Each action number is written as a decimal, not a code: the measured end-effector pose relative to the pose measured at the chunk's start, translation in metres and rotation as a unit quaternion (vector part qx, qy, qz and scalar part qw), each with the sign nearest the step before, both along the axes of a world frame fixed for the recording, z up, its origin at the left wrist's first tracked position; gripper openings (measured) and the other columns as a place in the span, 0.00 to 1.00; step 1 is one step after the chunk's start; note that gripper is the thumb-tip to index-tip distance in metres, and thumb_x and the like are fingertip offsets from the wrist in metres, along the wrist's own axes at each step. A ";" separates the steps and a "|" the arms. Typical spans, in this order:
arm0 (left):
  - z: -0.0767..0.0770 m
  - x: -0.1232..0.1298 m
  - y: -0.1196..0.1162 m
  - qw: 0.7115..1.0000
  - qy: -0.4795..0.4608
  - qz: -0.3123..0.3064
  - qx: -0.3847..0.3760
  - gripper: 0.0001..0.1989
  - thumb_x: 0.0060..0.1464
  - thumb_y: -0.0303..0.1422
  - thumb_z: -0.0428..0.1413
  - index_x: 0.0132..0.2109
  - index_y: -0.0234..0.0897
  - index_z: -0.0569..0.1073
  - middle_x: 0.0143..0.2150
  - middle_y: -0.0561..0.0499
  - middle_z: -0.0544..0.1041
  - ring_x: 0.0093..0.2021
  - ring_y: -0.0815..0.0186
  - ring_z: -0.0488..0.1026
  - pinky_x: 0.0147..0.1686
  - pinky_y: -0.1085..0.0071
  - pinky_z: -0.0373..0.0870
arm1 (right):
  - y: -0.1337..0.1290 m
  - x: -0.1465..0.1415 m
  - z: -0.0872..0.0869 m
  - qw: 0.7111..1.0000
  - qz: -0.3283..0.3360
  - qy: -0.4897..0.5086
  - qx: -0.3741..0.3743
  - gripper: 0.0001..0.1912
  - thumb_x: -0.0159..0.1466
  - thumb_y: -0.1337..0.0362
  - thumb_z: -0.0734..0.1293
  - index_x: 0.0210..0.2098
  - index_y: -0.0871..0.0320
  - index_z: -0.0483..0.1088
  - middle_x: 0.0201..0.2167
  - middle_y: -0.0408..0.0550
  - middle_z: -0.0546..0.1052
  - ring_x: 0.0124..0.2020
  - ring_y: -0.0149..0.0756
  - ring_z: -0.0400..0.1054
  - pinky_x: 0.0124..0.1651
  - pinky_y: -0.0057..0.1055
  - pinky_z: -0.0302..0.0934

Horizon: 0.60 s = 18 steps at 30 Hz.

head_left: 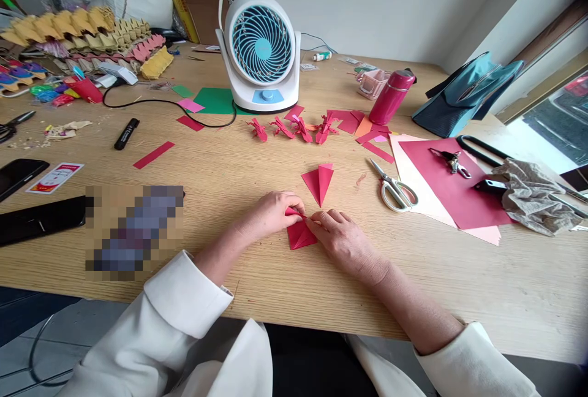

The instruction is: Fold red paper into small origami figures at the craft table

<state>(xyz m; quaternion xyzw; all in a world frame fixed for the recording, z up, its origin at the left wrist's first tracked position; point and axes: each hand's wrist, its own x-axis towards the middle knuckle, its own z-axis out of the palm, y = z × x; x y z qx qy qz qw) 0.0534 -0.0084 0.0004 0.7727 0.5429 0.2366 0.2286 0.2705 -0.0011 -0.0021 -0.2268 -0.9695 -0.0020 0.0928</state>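
A square of red paper [301,236] with fold creases lies on the table in front of me. My left hand [279,210] pinches its far left edge between thumb and fingers. From the other side, my right hand [342,238] grips the far right edge, its fingertips close to the left hand's. The fingers hide the paper's upper part. Just beyond my hands sits a separate folded red paper piece [318,184], pointed toward me. Farther back stand several small folded red paper figures [303,129] in a row.
White-handled scissors [399,192] lie right of my hands, beside a red sheet [463,182]. A fan [263,48] stands at the back near a pink bottle [392,98]. To the left are a black marker [127,133], a red strip [154,155] and phones [43,220].
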 end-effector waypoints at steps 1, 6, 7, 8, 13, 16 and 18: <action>0.000 -0.001 -0.001 1.000 -0.004 0.002 -0.001 0.07 0.50 0.24 0.59 0.36 0.39 0.78 0.37 0.54 0.79 0.37 0.67 0.75 0.38 0.73 0.67 | 0.000 0.000 0.000 1.000 -0.002 0.003 -0.001 0.17 0.70 0.72 0.56 0.53 0.60 0.70 0.45 0.57 0.73 0.40 0.42 0.64 0.41 0.38 0.61; -0.001 -0.002 -0.004 1.000 0.002 0.008 0.018 0.05 0.51 0.24 0.58 0.34 0.38 0.77 0.34 0.54 0.78 0.34 0.68 0.74 0.36 0.74 0.66 | 0.000 0.000 -0.002 1.000 -0.004 0.008 0.003 0.16 0.70 0.72 0.56 0.51 0.60 0.71 0.46 0.57 0.73 0.41 0.42 0.64 0.41 0.38 0.61; -0.002 -0.001 -0.005 1.000 0.007 0.008 0.027 0.05 0.52 0.24 0.58 0.34 0.38 0.77 0.34 0.54 0.77 0.34 0.68 0.73 0.36 0.74 0.65 | -0.001 0.000 -0.001 1.000 -0.005 0.007 0.005 0.16 0.70 0.72 0.56 0.51 0.60 0.71 0.46 0.57 0.73 0.41 0.42 0.64 0.41 0.38 0.61; -0.003 -0.001 -0.006 0.999 0.014 0.010 0.035 0.04 0.52 0.25 0.58 0.33 0.38 0.77 0.34 0.53 0.77 0.34 0.68 0.73 0.35 0.74 0.65 | -0.001 0.000 -0.001 1.000 -0.006 0.005 0.006 0.16 0.70 0.72 0.56 0.51 0.60 0.72 0.46 0.57 0.73 0.41 0.42 0.64 0.40 0.38 0.61; -0.007 0.002 -0.009 0.998 0.024 0.020 0.053 0.05 0.54 0.25 0.58 0.33 0.37 0.77 0.34 0.53 0.75 0.33 0.69 0.72 0.35 0.73 0.64 | -0.002 -0.001 0.000 1.000 -0.008 0.002 0.003 0.15 0.70 0.72 0.56 0.50 0.60 0.72 0.46 0.57 0.73 0.41 0.42 0.64 0.41 0.38 0.62; -0.009 0.002 -0.012 0.997 0.014 0.020 0.066 0.05 0.55 0.25 0.58 0.33 0.37 0.78 0.33 0.53 0.75 0.33 0.70 0.72 0.34 0.74 0.64 | -0.001 0.000 -0.001 1.000 -0.007 0.007 0.007 0.15 0.70 0.72 0.57 0.50 0.60 0.72 0.46 0.57 0.73 0.42 0.42 0.64 0.41 0.37 0.61; -0.011 0.001 -0.013 0.996 0.012 0.025 0.079 0.05 0.55 0.27 0.59 0.32 0.36 0.78 0.33 0.52 0.74 0.32 0.70 0.71 0.35 0.73 0.64 | -0.001 0.000 -0.002 1.000 -0.005 0.008 0.011 0.16 0.70 0.72 0.56 0.51 0.60 0.71 0.47 0.56 0.73 0.42 0.42 0.64 0.41 0.37 0.61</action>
